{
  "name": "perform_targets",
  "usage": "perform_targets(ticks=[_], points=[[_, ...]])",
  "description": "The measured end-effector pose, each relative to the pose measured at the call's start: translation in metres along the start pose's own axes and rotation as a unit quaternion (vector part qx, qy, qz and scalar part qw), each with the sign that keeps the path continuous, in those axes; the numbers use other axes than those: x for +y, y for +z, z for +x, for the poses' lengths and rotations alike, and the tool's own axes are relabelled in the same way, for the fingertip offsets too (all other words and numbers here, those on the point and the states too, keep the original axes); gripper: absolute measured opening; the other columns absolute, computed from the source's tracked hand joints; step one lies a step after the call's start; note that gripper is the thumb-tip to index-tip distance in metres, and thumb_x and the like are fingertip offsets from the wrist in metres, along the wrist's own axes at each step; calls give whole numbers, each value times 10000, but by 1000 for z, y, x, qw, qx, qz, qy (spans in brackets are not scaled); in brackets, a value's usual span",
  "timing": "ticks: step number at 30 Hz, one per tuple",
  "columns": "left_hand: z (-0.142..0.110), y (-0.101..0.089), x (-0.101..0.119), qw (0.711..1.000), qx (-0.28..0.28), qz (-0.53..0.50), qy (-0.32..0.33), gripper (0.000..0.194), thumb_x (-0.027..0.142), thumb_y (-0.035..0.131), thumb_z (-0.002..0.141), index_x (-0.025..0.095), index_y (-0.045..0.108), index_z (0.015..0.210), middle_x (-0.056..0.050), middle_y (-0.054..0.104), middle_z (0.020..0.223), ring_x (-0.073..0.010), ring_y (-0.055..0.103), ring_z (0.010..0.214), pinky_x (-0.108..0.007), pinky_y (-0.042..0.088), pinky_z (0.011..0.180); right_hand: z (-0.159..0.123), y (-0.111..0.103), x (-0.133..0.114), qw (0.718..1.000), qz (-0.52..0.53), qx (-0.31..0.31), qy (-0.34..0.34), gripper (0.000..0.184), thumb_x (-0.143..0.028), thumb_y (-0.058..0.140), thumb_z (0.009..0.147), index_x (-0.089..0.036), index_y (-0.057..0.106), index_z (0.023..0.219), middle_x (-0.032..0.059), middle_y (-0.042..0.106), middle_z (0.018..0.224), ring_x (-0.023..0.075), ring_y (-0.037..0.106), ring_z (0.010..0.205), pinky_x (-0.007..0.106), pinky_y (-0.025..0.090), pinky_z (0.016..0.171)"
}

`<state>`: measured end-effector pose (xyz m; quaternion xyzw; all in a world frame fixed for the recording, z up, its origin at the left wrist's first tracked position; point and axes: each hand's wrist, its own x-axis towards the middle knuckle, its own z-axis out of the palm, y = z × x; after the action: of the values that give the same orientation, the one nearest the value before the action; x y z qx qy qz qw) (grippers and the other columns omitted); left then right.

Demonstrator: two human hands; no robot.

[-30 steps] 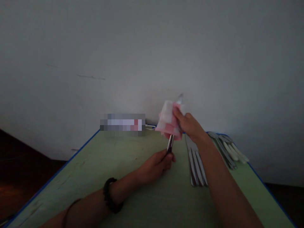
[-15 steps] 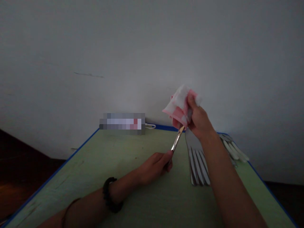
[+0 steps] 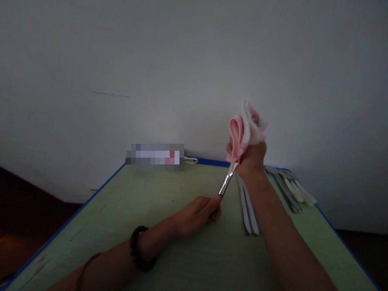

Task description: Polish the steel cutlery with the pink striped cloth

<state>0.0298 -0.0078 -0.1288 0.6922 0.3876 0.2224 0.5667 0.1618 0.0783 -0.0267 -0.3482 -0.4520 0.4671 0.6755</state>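
currently, a utensil [image 3: 226,184] is gripped low by the left hand [image 3: 195,215], its upper end covered by a pink-and-white cloth [image 3: 246,130] clutched in the right hand [image 3: 254,158].

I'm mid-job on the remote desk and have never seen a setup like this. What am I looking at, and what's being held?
There's no machine here: these are a person's two bare hands, seen from a camera worn on their head, looking forward and down. The left hand, below a dark bracelet, grips a shiny metal utensil. The right hand holds a pink-and-white cloth at the utensil's far end, whose tip is out of sight. On the green table, metal pieces lie beside the right forearm, partly hidden by it. Farther right is more cutlery, some white-handled. A white cord loops near the back edge.
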Motion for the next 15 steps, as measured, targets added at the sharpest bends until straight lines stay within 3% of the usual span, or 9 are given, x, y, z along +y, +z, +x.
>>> perform_targets(ticks=[5,12,15], points=[[-2,1,2,1000,-8,-5,-4,570,538,204,927,153,540,676,19,465,615,-116,445,595,-229,363,603,-5,9,2,998,-33,51,-13,496,-636,414,786,-182,561,651,-61,411,421,74,424,344,185,346,341],[1,5,1,998,53,-29,-15,555,547,212,921,165,494,633,41,418,563,-108,377,535,-234,318,546,-5,8,18,973,-214,64,-61,547,-639,367,806,-173,539,577,-9,481,460,104,478,466,215,331,420],[3,6,1,996,75,-47,-14,547,542,215,922,165,483,630,45,396,564,-107,362,535,-231,300,530,-9,16,23,958,-276,33,-72,533,-607,367,824,-187,502,525,3,486,478,116,506,528,221,333,460]])
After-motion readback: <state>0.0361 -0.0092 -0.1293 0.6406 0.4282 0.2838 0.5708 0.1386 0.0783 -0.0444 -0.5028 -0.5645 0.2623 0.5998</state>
